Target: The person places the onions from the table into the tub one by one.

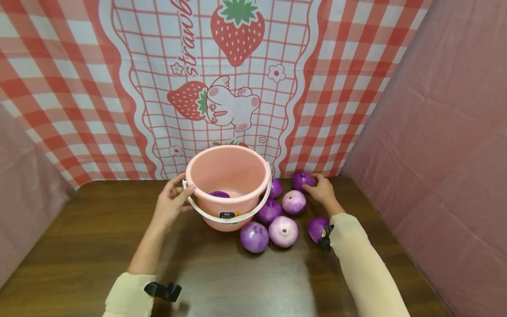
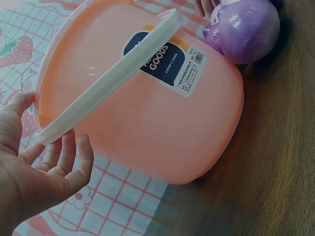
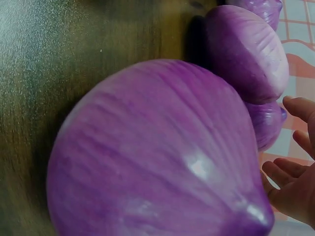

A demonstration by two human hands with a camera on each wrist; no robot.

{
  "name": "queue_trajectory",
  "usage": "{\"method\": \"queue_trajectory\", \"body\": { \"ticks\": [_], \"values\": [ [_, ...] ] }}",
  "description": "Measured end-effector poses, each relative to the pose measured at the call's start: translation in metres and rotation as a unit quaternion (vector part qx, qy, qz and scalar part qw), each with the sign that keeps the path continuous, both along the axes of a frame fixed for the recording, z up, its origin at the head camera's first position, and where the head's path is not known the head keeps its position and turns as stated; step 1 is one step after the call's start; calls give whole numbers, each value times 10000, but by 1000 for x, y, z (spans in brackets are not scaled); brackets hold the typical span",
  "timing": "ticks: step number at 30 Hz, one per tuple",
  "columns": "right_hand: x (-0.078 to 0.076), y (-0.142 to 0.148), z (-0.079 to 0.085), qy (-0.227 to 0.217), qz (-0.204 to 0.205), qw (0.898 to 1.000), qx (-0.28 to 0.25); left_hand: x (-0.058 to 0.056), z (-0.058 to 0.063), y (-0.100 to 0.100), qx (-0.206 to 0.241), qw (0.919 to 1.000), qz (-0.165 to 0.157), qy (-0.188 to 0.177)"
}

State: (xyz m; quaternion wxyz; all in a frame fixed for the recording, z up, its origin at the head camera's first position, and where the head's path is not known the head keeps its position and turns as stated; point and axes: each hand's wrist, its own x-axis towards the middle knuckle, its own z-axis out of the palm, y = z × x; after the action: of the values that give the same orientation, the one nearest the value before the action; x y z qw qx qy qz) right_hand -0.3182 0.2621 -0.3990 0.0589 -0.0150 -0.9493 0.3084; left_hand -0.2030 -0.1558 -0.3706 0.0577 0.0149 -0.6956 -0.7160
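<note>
A pink bucket [image 1: 229,207] with a white handle [image 1: 233,219] stands on the table, a purple onion [image 1: 219,194] visible inside. My left hand [image 1: 171,207] holds its left rim, thumb on the rim and fingers below by the handle's end; the left wrist view shows this hand [image 2: 49,162] too. At the back right, my right hand [image 1: 322,192] reaches the right side of a purple onion [image 1: 303,181], thumb and forefinger spread beside it. In the right wrist view the hand [image 3: 293,182] has its fingers apart near that onion [image 3: 265,125]; firm contact is unclear.
Several more onions lie right of the bucket, among them a pale one [image 1: 283,231] and a purple one [image 1: 255,237]. Another onion [image 1: 318,229] sits beneath the right wrist. A strawberry-print cloth [image 1: 340,88] hangs behind the brown table [image 1: 237,281].
</note>
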Motion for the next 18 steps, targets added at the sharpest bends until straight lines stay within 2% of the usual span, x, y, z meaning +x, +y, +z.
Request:
{"method": "queue_trajectory", "body": {
  "ticks": [8, 18],
  "values": [
    [-4, -1, -10, -106, -40, 9999, 5, 1, -1, 0, 1, 10000, -13, -16],
    [-6, -7, -6, -167, 41, 9998, -60, 1, 1, 1, 20, 10000, 10, -7]
  ]
}}
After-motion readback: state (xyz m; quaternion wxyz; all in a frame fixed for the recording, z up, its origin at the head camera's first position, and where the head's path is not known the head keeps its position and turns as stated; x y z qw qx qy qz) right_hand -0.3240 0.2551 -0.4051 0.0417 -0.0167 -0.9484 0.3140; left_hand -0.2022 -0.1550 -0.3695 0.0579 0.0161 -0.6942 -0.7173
